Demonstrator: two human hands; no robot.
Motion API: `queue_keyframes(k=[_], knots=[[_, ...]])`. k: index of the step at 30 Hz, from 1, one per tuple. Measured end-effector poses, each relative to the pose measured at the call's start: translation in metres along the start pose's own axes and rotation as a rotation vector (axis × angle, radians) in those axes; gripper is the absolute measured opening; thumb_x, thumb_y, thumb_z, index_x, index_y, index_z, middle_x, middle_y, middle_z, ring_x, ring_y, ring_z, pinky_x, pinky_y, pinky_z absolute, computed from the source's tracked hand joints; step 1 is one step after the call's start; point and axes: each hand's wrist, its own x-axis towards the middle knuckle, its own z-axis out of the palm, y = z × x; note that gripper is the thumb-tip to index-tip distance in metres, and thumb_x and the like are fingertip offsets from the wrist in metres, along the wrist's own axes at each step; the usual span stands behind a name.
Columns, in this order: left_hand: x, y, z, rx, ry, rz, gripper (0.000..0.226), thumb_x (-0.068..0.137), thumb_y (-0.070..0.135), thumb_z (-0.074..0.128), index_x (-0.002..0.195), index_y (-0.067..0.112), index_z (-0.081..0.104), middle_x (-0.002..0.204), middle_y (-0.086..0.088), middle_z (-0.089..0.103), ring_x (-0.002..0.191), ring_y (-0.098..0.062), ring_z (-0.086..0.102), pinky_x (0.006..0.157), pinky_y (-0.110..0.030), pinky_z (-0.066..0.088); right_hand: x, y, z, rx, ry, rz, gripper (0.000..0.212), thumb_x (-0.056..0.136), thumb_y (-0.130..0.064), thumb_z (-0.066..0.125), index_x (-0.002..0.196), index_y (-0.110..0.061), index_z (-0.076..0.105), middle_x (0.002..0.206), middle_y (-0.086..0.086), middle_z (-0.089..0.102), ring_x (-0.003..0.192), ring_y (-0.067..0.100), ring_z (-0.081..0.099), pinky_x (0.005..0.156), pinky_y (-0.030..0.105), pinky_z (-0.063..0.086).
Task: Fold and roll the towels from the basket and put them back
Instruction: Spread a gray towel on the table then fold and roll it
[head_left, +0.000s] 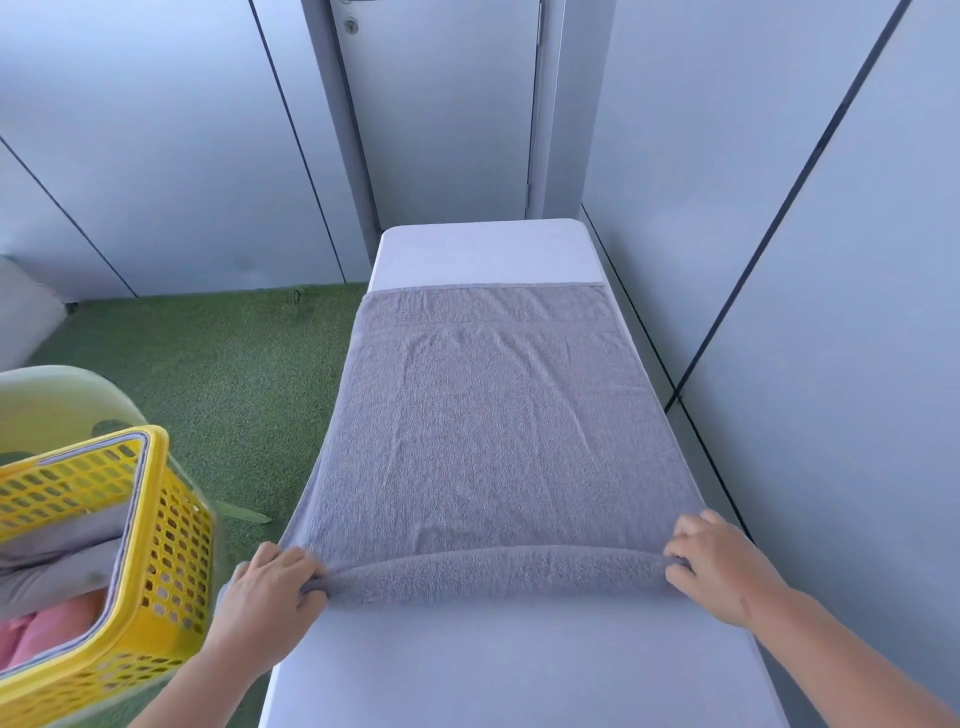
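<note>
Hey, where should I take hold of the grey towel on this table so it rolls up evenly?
Take the grey towel by its rolled near edge, left grip at the left end, right grip at the right end, coming from the near side. It lies flat, lengthwise away from you, spanning the table, so holding both ends should keep the roll straight.

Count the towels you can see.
3 at least: a grey towel spread on the white table, its near edge partly rolled; a folded grey towel in the yellow basket; a pink towel below it. The basket may hide more.
</note>
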Motion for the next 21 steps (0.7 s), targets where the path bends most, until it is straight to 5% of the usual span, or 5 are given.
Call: queue_keyframes(k=[8,12,15,18,21], knots=[[0.003,-0.003,0.002,-0.137,0.09,-0.072,0.025,0.081,0.028,0.05,0.103,0.037,0.059,0.093,0.016,0.045,0.087,-0.02,0.056,0.065,-0.039,0.049,0.0,-0.004,0.005,0.135,0.113,0.06,0.026,0.081,-0.016,0.053,0.095,-0.038,0.056,0.093,-0.02,0.052,0.094,0.005,0.052,0.079,0.036,0.046],[-0.002,-0.001,0.0,-0.026,0.021,-0.013,0.041,0.07,0.033,0.061,0.112,0.037,0.059,0.11,0.018,0.052,0.097,-0.016,0.049,0.079,-0.039,0.049,-0.004,-0.002,0.005,0.046,0.092,-0.016,0.041,0.063,-0.029,0.063,0.103,-0.037,0.064,0.102,-0.025,0.061,0.101,0.005,0.057,0.081,0.025,0.036],[-0.004,0.001,0.0,0.047,-0.028,-0.036,0.046,0.064,0.046,0.064,0.109,0.042,0.057,0.109,0.023,0.054,0.099,-0.015,0.048,0.082,-0.041,0.046,-0.003,-0.008,0.005,-0.042,0.086,-0.06,0.038,0.051,-0.036,0.067,0.089,-0.036,0.071,0.089,-0.025,0.062,0.087,0.004,0.06,0.071,0.019,0.034],[-0.002,0.002,0.002,0.049,0.023,-0.027,0.028,0.07,0.049,0.048,0.093,0.041,0.06,0.092,0.023,0.054,0.092,-0.016,0.048,0.073,-0.037,0.042,0.005,-0.009,0.004,-0.082,0.094,-0.01,0.01,0.069,-0.039,0.052,0.074,-0.035,0.06,0.081,-0.021,0.053,0.088,0.002,0.046,0.066,0.025,0.04],[0.001,-0.001,-0.003,0.049,0.045,0.013,0.022,0.073,0.047,0.043,0.082,0.04,0.062,0.081,0.024,0.052,0.086,-0.013,0.046,0.068,-0.035,0.039,0.006,-0.003,0.003,-0.028,0.023,-0.018,0.019,0.076,-0.045,0.035,0.061,-0.036,0.044,0.082,-0.016,0.046,0.089,0.004,0.036,0.069,0.033,0.049]])
